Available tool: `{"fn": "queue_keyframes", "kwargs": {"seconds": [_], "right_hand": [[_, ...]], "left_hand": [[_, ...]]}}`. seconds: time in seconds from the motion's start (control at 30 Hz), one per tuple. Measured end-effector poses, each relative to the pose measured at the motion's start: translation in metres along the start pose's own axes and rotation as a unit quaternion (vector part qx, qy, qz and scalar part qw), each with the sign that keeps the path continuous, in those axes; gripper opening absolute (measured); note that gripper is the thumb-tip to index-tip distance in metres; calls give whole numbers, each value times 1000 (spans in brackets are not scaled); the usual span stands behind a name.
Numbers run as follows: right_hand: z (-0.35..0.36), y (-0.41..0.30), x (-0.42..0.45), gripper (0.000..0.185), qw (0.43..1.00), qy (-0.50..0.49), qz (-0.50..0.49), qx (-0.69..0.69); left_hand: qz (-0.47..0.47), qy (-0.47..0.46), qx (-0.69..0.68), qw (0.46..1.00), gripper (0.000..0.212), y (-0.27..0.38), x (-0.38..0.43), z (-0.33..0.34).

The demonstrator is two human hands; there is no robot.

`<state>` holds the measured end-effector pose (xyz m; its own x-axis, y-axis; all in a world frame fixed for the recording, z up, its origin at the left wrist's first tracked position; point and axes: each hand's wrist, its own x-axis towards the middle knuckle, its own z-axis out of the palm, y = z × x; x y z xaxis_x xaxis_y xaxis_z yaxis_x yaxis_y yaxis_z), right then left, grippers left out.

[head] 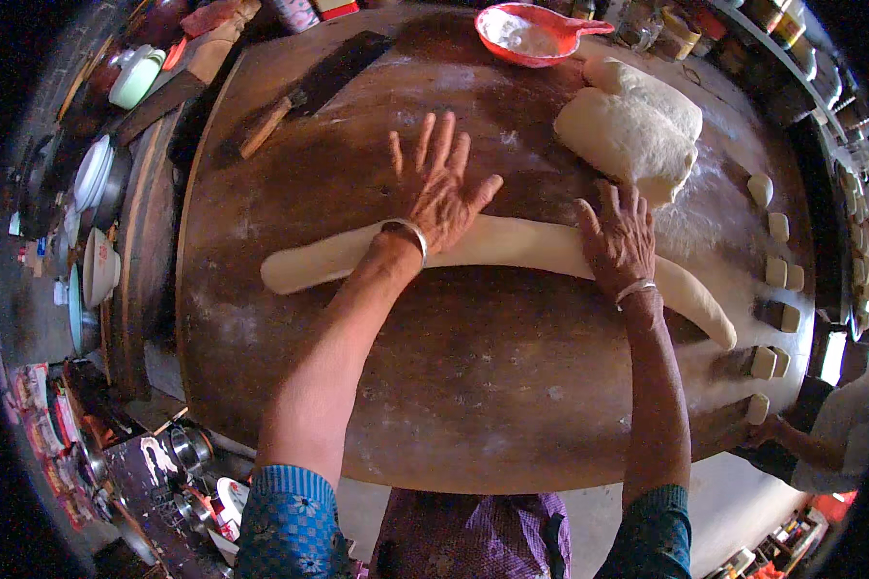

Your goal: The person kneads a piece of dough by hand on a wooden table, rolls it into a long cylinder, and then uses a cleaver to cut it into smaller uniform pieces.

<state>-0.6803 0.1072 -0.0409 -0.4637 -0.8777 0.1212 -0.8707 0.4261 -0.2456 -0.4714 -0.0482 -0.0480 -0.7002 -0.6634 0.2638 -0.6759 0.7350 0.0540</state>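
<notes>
A long roll of dough (pixel 525 244) lies across the wooden table (pixel 478 405), its right end curving towards me. My left hand (pixel 445 192) rests with its palm on the roll left of its middle, fingers spread and pointing away. Nearer the roll's right end, my right hand (pixel 620 239) presses flat on it, fingers extended towards a large floured mass of dough (pixel 626 134). Neither hand is closed around the roll. The palms' undersides are hidden.
A wide-bladed knife (pixel 318 87) with a wooden handle lies at the far left. A red scoop of flour (pixel 525 35) stands at the far edge. Several small dough pieces (pixel 776 272) line the table's right side, where another person's hand (pixel 764 433) reaches in.
</notes>
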Motion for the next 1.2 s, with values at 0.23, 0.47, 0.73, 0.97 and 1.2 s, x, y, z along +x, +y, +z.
{"fn": "queue_keyframes", "kwargs": {"seconds": [0.23, 0.47, 0.73, 0.97, 1.2], "right_hand": [[-24, -2, -98, 64, 989, -25, -135, -48], [-31, -78, -169, 68, 985, -109, -124, 48], [18, -82, -26, 58, 997, -60, -47, 2], [14, -70, -23, 54, 992, -3, -127, -14], [-10, -79, -138, 62, 982, -39, -169, -77]], "left_hand": [[-21, -92, -59, 994, 85, 18, -104, -34], [-3, -155, -128, 980, 81, 19, -207, -68], [-25, -84, -70, 994, 74, -61, -101, -44], [-17, -77, -9, 997, 76, -102, -73, -25], [-59, -117, -69, 989, 71, -78, -212, -82]]}}
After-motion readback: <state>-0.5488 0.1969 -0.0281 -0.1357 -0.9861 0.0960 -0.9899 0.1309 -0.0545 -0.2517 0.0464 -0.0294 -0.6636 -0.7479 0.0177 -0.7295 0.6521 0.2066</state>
